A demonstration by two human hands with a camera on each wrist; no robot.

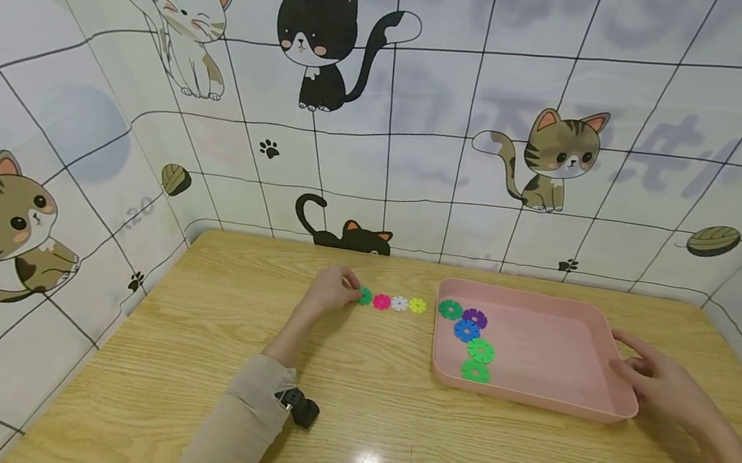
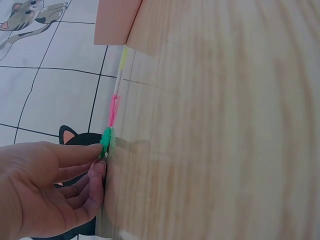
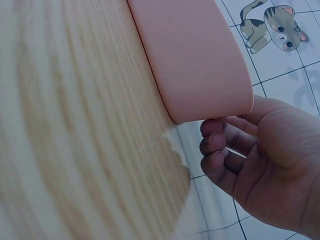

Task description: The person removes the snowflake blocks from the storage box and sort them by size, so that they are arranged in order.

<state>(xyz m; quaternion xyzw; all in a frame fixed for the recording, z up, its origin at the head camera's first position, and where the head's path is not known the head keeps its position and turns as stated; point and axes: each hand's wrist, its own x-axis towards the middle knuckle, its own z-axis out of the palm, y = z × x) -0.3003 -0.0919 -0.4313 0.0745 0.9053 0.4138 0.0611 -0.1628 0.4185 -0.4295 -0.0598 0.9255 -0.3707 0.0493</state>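
My left hand (image 1: 333,289) pinches a green notched plastic disc (image 2: 106,140) between thumb and fingertips, down at the tabletop. That disc is the left end of a row, followed by a pink disc (image 1: 381,302), a white disc (image 1: 400,303) and a yellow disc (image 1: 417,306). On the right, my right hand (image 1: 663,386) grips the right wall of a shallow pink tray (image 1: 552,349); its curled fingers (image 3: 214,142) are against the outside. Inside the tray, along its left side, lie a dark green disc (image 1: 450,309), a purple disc (image 1: 476,318), a blue disc (image 1: 466,331) and light green discs (image 1: 480,350).
The wooden table (image 1: 347,416) extends in front of the row and tray. Its far edge meets a wall covering (image 1: 420,175) printed with cartoon cats. The yellow disc lies close to the tray's left wall. Each sleeve carries a black wrist camera (image 1: 297,407).
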